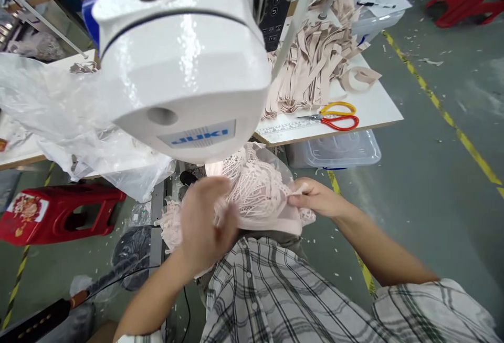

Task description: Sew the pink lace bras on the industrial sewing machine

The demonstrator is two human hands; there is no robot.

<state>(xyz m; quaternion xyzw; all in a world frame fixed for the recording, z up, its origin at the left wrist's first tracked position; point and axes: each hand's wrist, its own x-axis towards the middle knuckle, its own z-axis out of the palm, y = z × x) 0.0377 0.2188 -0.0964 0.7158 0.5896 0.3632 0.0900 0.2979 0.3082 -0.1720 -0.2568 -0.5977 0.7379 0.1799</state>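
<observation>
A pale pink lace garment piece hangs just below the head of a white sewing machine. My left hand is blurred by motion and closed around the lace's left side. Pinching a thin pink strap at the lace's right edge is my right hand, fingers pressed together. More pink lace bunches behind my left hand.
A pile of pink straps, a ruler and red-and-yellow scissors lie on the white table to the right. Clear plastic bins sit on and under it. Clear plastic sheeting lies left, above a red stool.
</observation>
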